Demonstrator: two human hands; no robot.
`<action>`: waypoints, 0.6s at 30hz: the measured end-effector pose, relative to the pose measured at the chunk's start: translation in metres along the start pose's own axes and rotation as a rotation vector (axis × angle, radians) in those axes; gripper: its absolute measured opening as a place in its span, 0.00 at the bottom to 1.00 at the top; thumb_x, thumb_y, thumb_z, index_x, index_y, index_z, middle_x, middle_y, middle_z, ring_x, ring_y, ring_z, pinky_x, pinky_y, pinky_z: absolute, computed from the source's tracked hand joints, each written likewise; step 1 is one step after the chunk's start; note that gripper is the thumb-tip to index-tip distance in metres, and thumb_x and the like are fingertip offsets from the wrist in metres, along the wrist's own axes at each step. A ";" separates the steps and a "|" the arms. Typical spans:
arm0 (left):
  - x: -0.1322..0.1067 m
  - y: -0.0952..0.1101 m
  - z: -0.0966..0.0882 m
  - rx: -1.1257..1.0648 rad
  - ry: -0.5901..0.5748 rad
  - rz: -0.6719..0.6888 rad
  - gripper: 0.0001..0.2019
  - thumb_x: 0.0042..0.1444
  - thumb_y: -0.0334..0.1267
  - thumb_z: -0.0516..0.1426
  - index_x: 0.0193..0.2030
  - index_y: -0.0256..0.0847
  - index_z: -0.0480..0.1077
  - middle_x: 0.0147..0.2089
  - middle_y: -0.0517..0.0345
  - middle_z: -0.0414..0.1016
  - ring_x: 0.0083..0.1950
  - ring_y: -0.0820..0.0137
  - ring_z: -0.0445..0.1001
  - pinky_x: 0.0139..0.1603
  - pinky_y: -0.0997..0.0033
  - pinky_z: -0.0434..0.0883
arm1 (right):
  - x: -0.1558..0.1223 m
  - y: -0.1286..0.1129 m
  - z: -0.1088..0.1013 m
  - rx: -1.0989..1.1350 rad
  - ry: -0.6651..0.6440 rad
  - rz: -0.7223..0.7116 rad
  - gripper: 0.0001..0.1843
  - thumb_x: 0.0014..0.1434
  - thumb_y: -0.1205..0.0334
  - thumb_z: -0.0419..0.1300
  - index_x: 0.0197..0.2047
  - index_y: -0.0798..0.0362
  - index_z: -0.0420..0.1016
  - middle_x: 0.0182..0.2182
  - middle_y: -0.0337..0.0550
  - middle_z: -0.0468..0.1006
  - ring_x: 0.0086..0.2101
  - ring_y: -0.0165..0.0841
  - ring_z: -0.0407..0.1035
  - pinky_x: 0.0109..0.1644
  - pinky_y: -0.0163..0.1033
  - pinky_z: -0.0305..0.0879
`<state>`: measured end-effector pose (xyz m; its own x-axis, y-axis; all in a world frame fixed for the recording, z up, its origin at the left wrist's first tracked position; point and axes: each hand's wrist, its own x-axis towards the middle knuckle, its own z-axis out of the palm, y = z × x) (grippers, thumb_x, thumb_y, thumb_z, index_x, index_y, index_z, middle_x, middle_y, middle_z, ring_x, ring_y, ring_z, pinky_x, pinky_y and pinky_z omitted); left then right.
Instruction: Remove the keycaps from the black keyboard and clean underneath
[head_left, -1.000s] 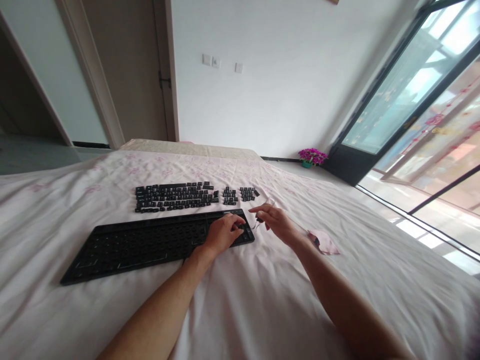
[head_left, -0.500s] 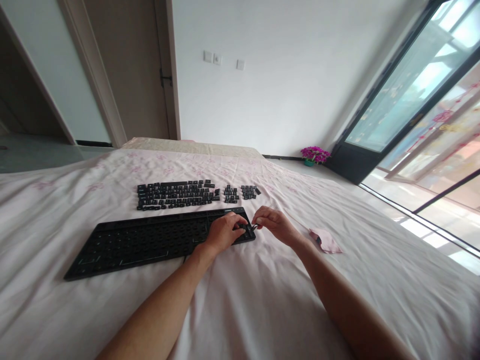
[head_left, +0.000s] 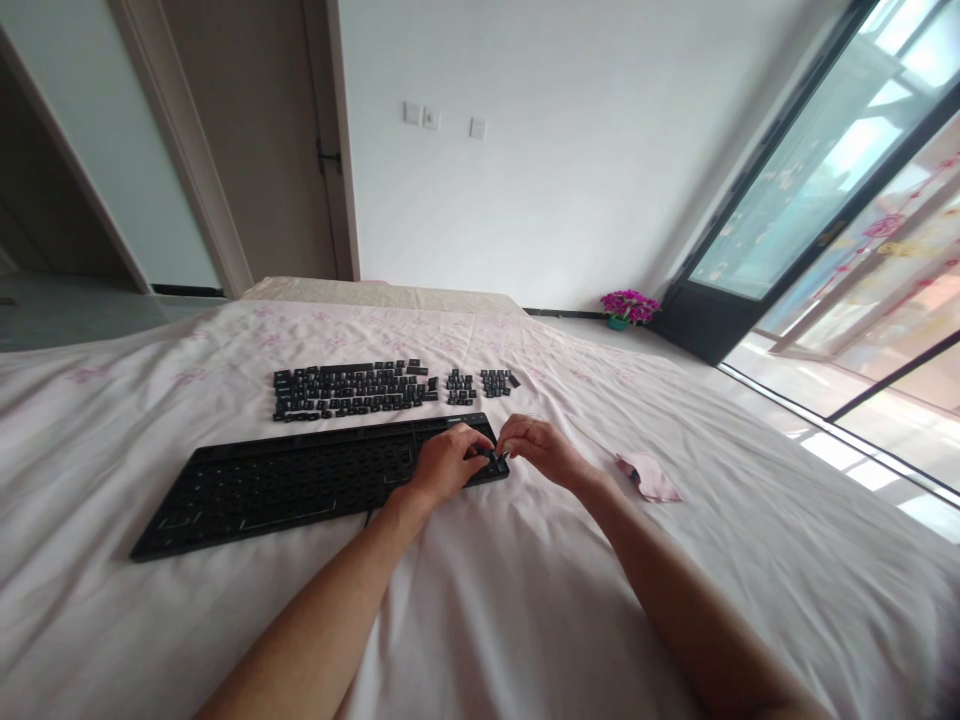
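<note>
A black keyboard (head_left: pixel 300 485) lies at a slant on the bed, and most of its key positions show without caps. My left hand (head_left: pixel 448 464) rests over its right end, fingers curled, with thumb and forefinger closed around the edge of the number pad area. Just to the right, my right hand (head_left: pixel 541 448) is pinched at the keyboard's right edge on a small, thin dark tool (head_left: pixel 503 456), mostly covered by the fingers. Behind the keyboard, loose black keycaps (head_left: pixel 352 390) are laid out in rows, with smaller groups of keycaps (head_left: pixel 460 387) to their right.
A pale pink floral sheet (head_left: pixel 480 620) with wrinkles covers the bed. Right of my right hand lies a small pink cloth piece (head_left: pixel 651 478) with a dark part. Farther off are a pot of magenta flowers (head_left: pixel 630 308), a door (head_left: pixel 255 130) and a glass door (head_left: pixel 795 200).
My right hand has moved slightly left and its fingertips are now closer to the keyboard's right end. The tool is less visible. My left hand has stayed nearly in place.
</note>
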<state>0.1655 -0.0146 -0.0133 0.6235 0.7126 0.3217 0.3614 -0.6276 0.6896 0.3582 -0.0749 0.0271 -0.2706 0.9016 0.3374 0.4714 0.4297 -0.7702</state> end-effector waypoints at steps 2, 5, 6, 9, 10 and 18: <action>0.000 0.000 0.000 -0.006 -0.009 0.006 0.10 0.52 0.33 0.60 0.41 0.47 0.77 0.43 0.61 0.77 0.38 0.72 0.75 0.38 0.74 0.67 | -0.003 0.004 -0.004 0.060 0.037 0.000 0.18 0.61 0.48 0.59 0.29 0.54 0.76 0.32 0.45 0.75 0.33 0.32 0.70 0.37 0.38 0.68; 0.001 0.000 0.000 0.007 -0.024 0.013 0.10 0.53 0.34 0.60 0.41 0.48 0.78 0.43 0.62 0.77 0.38 0.71 0.75 0.38 0.74 0.67 | -0.004 0.004 -0.002 0.070 0.026 0.007 0.18 0.62 0.49 0.58 0.30 0.54 0.75 0.32 0.44 0.75 0.34 0.32 0.70 0.39 0.39 0.67; 0.001 0.001 0.000 0.021 -0.030 0.014 0.09 0.53 0.35 0.60 0.41 0.49 0.78 0.42 0.62 0.77 0.38 0.71 0.75 0.38 0.74 0.67 | -0.004 0.004 0.001 0.049 0.019 0.019 0.18 0.63 0.49 0.57 0.31 0.54 0.75 0.32 0.43 0.75 0.34 0.32 0.70 0.40 0.38 0.66; 0.005 0.004 0.001 0.108 -0.055 0.027 0.07 0.52 0.39 0.62 0.39 0.48 0.78 0.39 0.61 0.77 0.38 0.69 0.75 0.36 0.73 0.66 | -0.003 0.002 0.015 -0.021 0.070 0.053 0.20 0.66 0.48 0.51 0.32 0.53 0.74 0.30 0.41 0.74 0.32 0.30 0.69 0.40 0.37 0.65; 0.006 0.006 0.002 0.145 -0.059 0.035 0.07 0.51 0.40 0.63 0.38 0.48 0.78 0.39 0.61 0.77 0.38 0.68 0.74 0.36 0.73 0.65 | -0.002 0.002 0.020 -0.036 0.115 0.063 0.21 0.67 0.48 0.49 0.31 0.53 0.73 0.29 0.40 0.73 0.31 0.30 0.68 0.39 0.37 0.65; 0.008 0.012 0.014 0.274 -0.006 0.081 0.11 0.62 0.46 0.54 0.38 0.48 0.77 0.38 0.59 0.78 0.40 0.66 0.74 0.38 0.70 0.64 | -0.002 0.012 0.045 -0.118 0.454 -0.028 0.21 0.68 0.51 0.46 0.26 0.51 0.64 0.24 0.38 0.67 0.28 0.30 0.64 0.36 0.37 0.63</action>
<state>0.1846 -0.0210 -0.0115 0.6614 0.6557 0.3642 0.4839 -0.7440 0.4608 0.3261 -0.0739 -0.0072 0.0977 0.8085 0.5803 0.5683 0.4334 -0.6995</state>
